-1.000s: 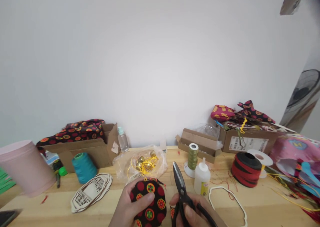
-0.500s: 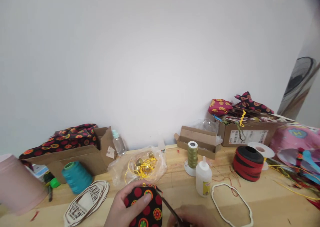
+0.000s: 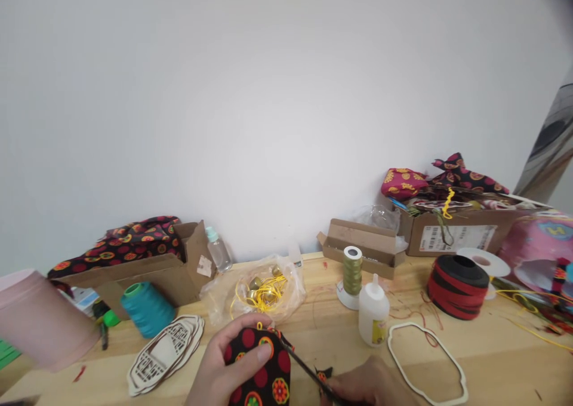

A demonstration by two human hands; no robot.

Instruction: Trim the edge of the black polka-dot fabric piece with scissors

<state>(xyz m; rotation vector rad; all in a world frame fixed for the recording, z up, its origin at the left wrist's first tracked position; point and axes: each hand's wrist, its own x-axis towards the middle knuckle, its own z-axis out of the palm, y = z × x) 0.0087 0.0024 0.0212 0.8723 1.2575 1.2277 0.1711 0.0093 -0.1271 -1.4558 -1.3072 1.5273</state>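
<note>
At the table's near edge, the left hand (image 3: 221, 367) clasps a fabric-covered piece (image 3: 262, 367), thumb on top. The right hand (image 3: 369, 385) grips scissors (image 3: 304, 367), their blades at the piece's edge. Trimming appears under way, a small offcut (image 3: 323, 373) already loose; how much edge remains cannot be told.

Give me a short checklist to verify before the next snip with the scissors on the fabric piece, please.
1. Left hand grips the fabric piece firmly: ok, thumb on top, fingers wrapped around it.
2. Scissors meet the fabric piece edge: ok, the blades touch its right side.
3. Left thumb away from the blades: ok, but close.
4. Right hand holds the scissors securely: cannot tell, the handles are cut off by the picture edge.
5. Blades open or shut: cannot tell, too thin and blurred.
6. Glue bottle out of the cutting path: ok, it stands upright behind the right hand.
</note>
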